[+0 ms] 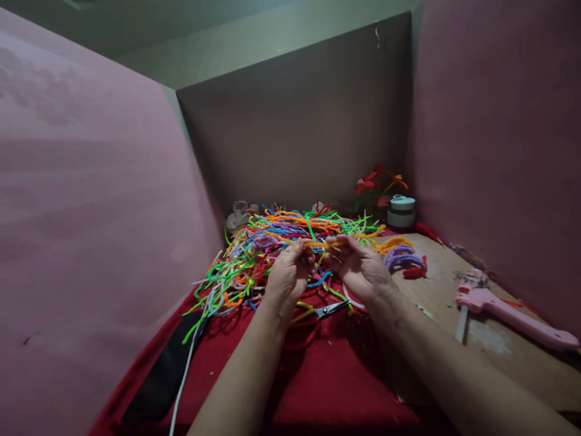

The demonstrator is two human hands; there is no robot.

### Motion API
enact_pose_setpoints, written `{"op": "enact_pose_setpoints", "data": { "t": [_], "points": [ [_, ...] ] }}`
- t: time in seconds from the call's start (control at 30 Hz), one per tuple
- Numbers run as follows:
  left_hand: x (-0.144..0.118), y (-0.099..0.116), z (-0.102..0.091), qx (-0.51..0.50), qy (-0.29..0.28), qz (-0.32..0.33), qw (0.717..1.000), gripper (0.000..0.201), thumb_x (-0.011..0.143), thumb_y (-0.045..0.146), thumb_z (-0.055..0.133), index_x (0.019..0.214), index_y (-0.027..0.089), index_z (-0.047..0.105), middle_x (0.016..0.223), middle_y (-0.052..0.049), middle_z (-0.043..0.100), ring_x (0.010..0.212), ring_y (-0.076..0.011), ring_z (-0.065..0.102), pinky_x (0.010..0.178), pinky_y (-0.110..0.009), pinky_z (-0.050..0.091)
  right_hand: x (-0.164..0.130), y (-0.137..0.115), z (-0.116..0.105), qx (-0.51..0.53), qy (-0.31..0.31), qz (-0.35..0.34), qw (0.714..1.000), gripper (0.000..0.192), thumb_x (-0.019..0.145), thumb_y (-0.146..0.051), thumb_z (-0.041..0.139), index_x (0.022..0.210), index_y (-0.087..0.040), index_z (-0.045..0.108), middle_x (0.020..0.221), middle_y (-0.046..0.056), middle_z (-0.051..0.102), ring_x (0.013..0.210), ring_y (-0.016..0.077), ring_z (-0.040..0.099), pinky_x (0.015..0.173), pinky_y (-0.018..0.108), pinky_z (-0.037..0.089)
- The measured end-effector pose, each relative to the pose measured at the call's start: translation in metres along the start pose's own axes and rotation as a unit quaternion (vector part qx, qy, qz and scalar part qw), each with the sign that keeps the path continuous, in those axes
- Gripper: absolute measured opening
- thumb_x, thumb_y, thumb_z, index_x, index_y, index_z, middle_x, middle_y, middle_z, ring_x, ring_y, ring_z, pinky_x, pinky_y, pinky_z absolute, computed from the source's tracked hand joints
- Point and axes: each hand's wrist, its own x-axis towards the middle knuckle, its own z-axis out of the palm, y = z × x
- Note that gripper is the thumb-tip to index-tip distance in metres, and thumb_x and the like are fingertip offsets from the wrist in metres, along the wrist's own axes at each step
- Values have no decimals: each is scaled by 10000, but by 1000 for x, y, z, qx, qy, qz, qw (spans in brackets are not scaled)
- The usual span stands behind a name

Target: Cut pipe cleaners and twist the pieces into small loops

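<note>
Red cloth [331, 387] covers the near part of the counter [503, 357], under both forearms; a black strip [163, 375] and a white cord [185, 375] lie along its left edge. Pink glue gun [508, 312] rests on the bare wood at right, well apart from the hands. Small scissors [330, 310] lie on the cloth just below the wrists, blades toward the right.

Left hand [288, 272]: raised above the cloth, fingers [303, 249] together, pinched on one end of an orange pipe cleaner [320, 244]. Right hand [361, 266]: palm turned inward, fingers [333, 242] together, pinched on the same orange pipe cleaner, just beside the left fingertips. The orange pipe cleaner runs level between the two hands, held above the heap.

Heap of pipe cleaners [267, 248]: green, orange, blue, purple, yellow and red strands, tangled, spread across the cloth behind and left of the hands. Separate curled bundle [399, 253], orange and purple, lies to the right of the right hand, with a red piece [415, 271] touching it.

Far corner: round white-and-green container [402, 211] against the back panel, red and orange pipe-cleaner flowers [379, 181] just beside it. White object [238, 215] behind the heap at left, too dim to identify.
</note>
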Motion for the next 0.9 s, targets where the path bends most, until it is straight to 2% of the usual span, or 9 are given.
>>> {"op": "enact_pose_setpoints", "data": {
  "t": [0.07, 0.17, 0.27, 0.37, 0.53, 0.67, 0.8, 0.9],
  "points": [
    [1, 0, -1, -37, 26, 27, 999, 128, 796, 241, 606, 721, 137, 617, 642, -6, 619, 585, -99, 604, 548, -205, 492, 1, -3, -1, 29, 4, -5, 1000, 186, 832, -275, 557, 684, -181, 621, 715, 18, 704, 745, 149, 664, 726, 312, 539],
    [1, 2, -2, -81, 41, 36, 995, 191, 850, 226, 533, 705, 135, 618, 741, -42, 680, 710, -133, 657, 688, -268, 533, 3, -5, -2, 38, 15, -18, 999, 191, 812, -290, 590, 647, -194, 591, 615, 3, 669, 706, 166, 666, 750, 362, 538],
    [-1, 5, -1, -117, 73, 29, 990, 253, 886, 227, 476, 695, 137, 615, 716, -50, 687, 713, -137, 670, 792, -330, 530, 4, -4, -3, 24, 33, -18, 999, 189, 815, -275, 585, 648, -188, 571, 508, -15, 596, 559, 146, 624, 704, 359, 550],
    [-2, 9, 1, -117, 94, 62, 987, 197, 880, 235, 498, 762, 141, 626, 666, -29, 677, 662, -117, 666, 839, -340, 518, 4, -1, -2, 12, 58, -15, 998, 152, 837, -223, 542, 693, -182, 568, 483, -32, 547, 475, 108, 567, 651, 313, 553],
    [-3, 14, -1, -93, 82, 97, 988, 211, 893, 269, 478, 815, 139, 625, 657, -25, 676, 619, -114, 656, 814, -340, 522, 1, -2, 3, 33, 97, -19, 995, 155, 871, -143, 449, 778, -174, 569, 511, -30, 536, 478, 106, 553, 614, 299, 549],
    [-5, 15, -3, -91, 62, 88, 990, 337, 926, 328, 395, 778, 128, 623, 559, -6, 616, 527, -96, 605, 706, -284, 527, 0, -8, 5, 39, 96, -8, 995, 254, 930, -224, 370, 815, -150, 584, 433, -57, 430, 390, 79, 432, 508, 233, 495],
    [-8, 16, -3, -55, 32, 90, 994, 347, 918, 349, 407, 752, 133, 622, 433, 36, 490, 391, -72, 478, 553, -231, 487, -3, -12, 7, 8, 86, -2, 996, 415, 934, -412, 351, 668, -162, 547, 361, -72, 322, 332, 70, 330, 448, 223, 429],
    [-8, 18, -6, -39, 38, 91, 994, 336, 901, 345, 444, 705, 136, 620, 421, 40, 470, 383, -69, 462, 541, -228, 478, -6, -12, 8, -17, 75, -15, 997, 490, 911, -468, 376, 511, -186, 407, 323, -68, 267, 316, 73, 282, 444, 239, 411]
  ]
}}
